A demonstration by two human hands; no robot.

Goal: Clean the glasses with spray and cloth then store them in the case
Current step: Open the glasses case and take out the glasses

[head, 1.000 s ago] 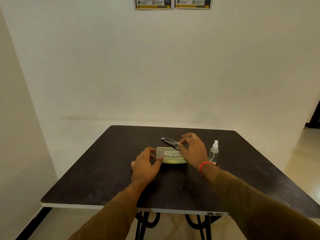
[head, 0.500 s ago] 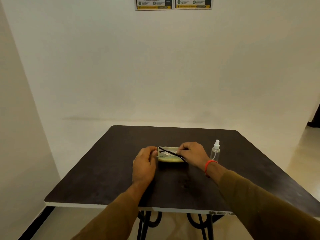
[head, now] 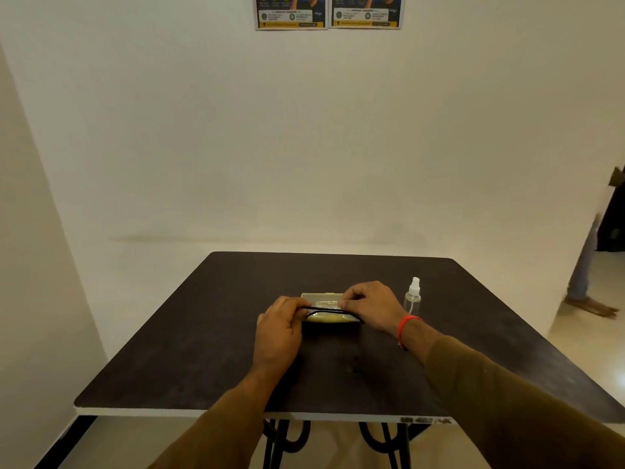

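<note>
A pale yellow-green glasses case [head: 323, 296] lies open near the middle of the dark table [head: 203, 350]. Black-framed glasses [head: 329, 312] rest across the case, held at both ends. My left hand [head: 279, 328] pinches the left end of the frame. My right hand [head: 370, 306], with a red band at the wrist, pinches the right end. A small clear spray bottle [head: 412, 297] with a white nozzle stands upright just right of my right hand. I see no cloth; part of the case is hidden by my fingers.
The table's near edge [head: 236, 412] is white, with black metal legs [head: 287, 441] under it. White walls stand behind and to the left. A person's legs and bare foot [head: 590, 299] are on the floor at the far right.
The glasses went from the table behind the case onto the case. My left hand shifted from the case's left edge to the frame's left end. The view tilted slightly.
</note>
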